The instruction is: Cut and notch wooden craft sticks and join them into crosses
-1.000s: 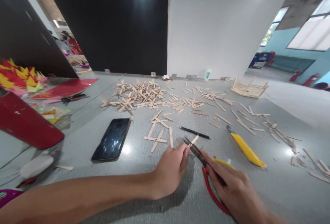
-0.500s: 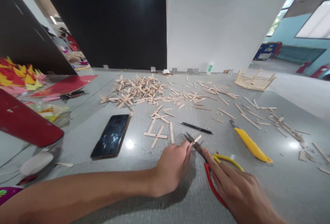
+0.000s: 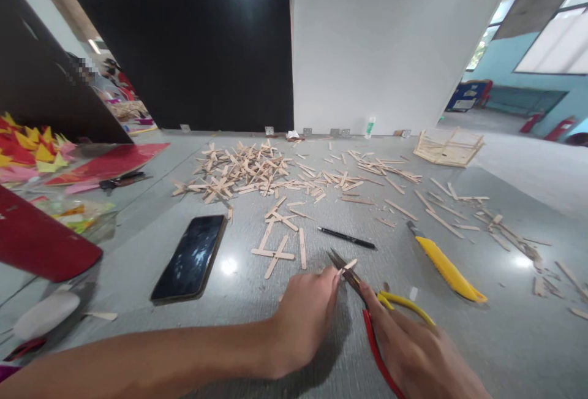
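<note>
Pinched in my left hand (image 3: 305, 319) is a small wooden craft stick (image 3: 350, 264), its end poking out past the fingertips. My right hand (image 3: 408, 344) is closed around scissors (image 3: 377, 350) with one red and one yellow handle. The dark blades cross the stick close to my left fingers. Whether the blades have cut into the wood is too small to make out. Just beyond my hands lie a few loose sticks, including a crossed pair (image 3: 277, 256) and a single upright-lying one (image 3: 302, 248). A black pen (image 3: 346, 238) rests behind the blades.
A phone (image 3: 189, 258) lies on the left, near a red cylinder (image 3: 46, 233) and a white mouse (image 3: 46, 314). Behind is a heap of craft sticks (image 3: 243, 169). At right are a yellow utility knife (image 3: 450, 270), wood scraps (image 3: 519, 236) and a small stick frame (image 3: 448, 148).
The view has tilted slightly upward, so the table things sit a little lower. Both hands keep their hold, the stick still between the scissor blades.
</note>
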A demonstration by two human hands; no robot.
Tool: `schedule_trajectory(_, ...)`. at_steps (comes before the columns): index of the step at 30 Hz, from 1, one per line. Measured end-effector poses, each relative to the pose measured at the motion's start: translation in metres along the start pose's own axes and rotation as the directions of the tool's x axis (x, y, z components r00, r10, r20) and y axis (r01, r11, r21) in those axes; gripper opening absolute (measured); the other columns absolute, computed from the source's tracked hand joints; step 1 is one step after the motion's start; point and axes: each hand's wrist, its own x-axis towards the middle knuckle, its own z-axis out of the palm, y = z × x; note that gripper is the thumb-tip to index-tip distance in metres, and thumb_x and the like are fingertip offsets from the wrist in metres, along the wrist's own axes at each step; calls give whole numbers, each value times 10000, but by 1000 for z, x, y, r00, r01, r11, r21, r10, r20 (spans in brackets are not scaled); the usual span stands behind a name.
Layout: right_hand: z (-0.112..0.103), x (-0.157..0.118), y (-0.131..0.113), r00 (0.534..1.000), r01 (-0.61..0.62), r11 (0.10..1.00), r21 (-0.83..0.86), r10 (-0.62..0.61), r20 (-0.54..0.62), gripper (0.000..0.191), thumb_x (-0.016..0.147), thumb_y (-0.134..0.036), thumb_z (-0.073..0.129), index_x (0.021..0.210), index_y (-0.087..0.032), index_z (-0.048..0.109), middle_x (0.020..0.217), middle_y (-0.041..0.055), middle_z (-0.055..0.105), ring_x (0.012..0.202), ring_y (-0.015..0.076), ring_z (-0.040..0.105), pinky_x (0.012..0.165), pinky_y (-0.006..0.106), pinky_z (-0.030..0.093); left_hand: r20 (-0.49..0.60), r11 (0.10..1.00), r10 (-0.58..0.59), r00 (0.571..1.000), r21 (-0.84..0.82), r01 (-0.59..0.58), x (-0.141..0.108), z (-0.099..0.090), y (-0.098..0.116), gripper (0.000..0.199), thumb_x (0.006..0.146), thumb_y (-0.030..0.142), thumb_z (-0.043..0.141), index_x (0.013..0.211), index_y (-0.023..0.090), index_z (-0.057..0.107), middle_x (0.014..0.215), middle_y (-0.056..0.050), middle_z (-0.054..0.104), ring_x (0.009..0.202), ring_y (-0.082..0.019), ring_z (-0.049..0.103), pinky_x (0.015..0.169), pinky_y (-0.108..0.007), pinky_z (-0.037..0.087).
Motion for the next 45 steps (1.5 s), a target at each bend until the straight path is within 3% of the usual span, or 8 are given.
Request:
schedule_trajectory(7,-14,15,-1,954,-296,873,386,254,157,461,1062,-197,427,1467,-216,648,873,53,835,699,185,795,658,248,642,7,999,41,999,-12,-40,-4,1,-1,341,1118,203,356,943,194,649,793,-49,755,674,-215,717,592,-299,375)
schedule_trajectory(15,-25,22,1,858,-508,771,384,412,307,428,1075,-360,461,1405,-273,719,888,40,839,789,248,792,709,338,649,12,999,33,999,-27,-32,-4,2,-2,317,1116,195,367,970,199,648,840,-50,774,722,-228,735,638,-298,424)
schedule_trajectory(19,-27,29,3,830,-555,636,536,387,401,406,1076,-352,487,1400,-267,717,1074,39,848,1001,268,797,844,338,646,13,999,18,1000,-45,-18,-4,4,-1,342,1117,210,348,952,201,648,848,-56,774,733,-229,735,657,-302,431)
schedule_trajectory(23,-26,32,3,867,-491,563,665,396,304,381,1054,-276,494,1300,-226,781,1075,57,853,987,247,816,810,305,658,11,997,-28,1000,-76,29,-4,3,0,379,1114,213,312,920,201,638,776,-53,748,665,-221,706,624,-307,393)
schedule_trajectory(26,-20,26,2,876,-469,628,621,419,238,378,1058,-277,498,1294,-219,787,1066,81,854,935,237,825,800,314,663,7,991,-58,998,-121,58,-4,2,-1,383,1124,262,291,934,204,619,761,-49,732,646,-217,685,615,-309,377)
schedule_trajectory(32,-13,9,4,942,-332,835,439,313,117,440,1081,-219,441,1465,-199,656,674,-15,759,557,130,725,605,197,621,-6,972,-87,996,-220,83,-4,2,-5,385,1127,327,263,887,225,545,722,-11,651,630,-188,614,617,-297,355)
schedule_trajectory(38,-10,4,10,989,-138,946,292,148,-12,453,1098,-192,409,1517,-145,577,747,4,780,480,112,686,520,175,588,-1,956,-102,995,-278,97,-6,3,-6,367,1118,346,267,859,235,503,674,19,558,593,-171,523,606,-294,326)
schedule_trajectory(45,-12,3,8,985,-134,960,245,156,-70,661,1090,-142,419,1707,-306,248,1023,34,847,713,179,822,570,200,637,-50,797,-137,989,-598,81,-7,-5,-3,382,1127,435,304,897,228,529,631,49,493,560,-143,472,589,-264,361)
